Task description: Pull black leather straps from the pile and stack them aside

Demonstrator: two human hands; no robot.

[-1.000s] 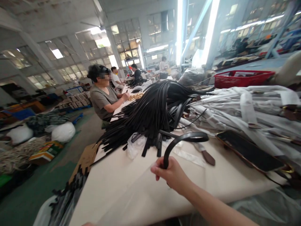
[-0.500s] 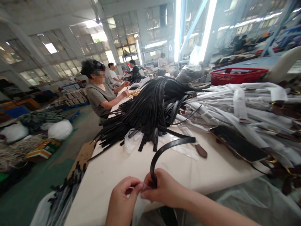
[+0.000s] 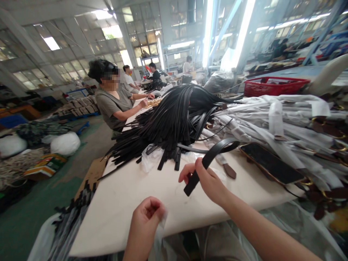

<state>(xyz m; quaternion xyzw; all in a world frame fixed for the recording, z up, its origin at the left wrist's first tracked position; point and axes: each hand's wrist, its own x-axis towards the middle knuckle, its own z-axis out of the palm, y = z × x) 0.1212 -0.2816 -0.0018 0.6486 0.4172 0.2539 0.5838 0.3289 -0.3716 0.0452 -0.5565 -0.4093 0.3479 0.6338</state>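
One long counter (image 3: 130,203) with a pale cloth top runs away from the viewer, below both of the person's hands. Beyond the fingers, on its far right, lies one broad heap of white-wrapped belts (image 3: 272,119), too many to count. Left of that, straight beyond the fingers, sits one big mound of black leather straps (image 3: 171,123), their cut ends fanning towards the hands; the number cannot be told. One red plastic basket (image 3: 274,86) stands far behind the white heap. One dark flat rectangular phone with a gold edge (image 3: 272,165) lies on the counter to the right of the right hand's fingers. Four other people show along the counter's left side and far end; the nearest, a seated person in a grey-green top (image 3: 110,105), has both hands on the counter well beyond the straps.

The right hand (image 3: 209,183) has its fingers clamped round one single black leather strap (image 3: 214,154), held above the counter; its cut end juts down-left past the fingers and the rest arcs up and right over towards the phone. The left hand (image 3: 145,217), nearer the viewer at the counter's edge, has its fingers curled together on one thin clear plastic film (image 3: 163,223), apart from the strap.
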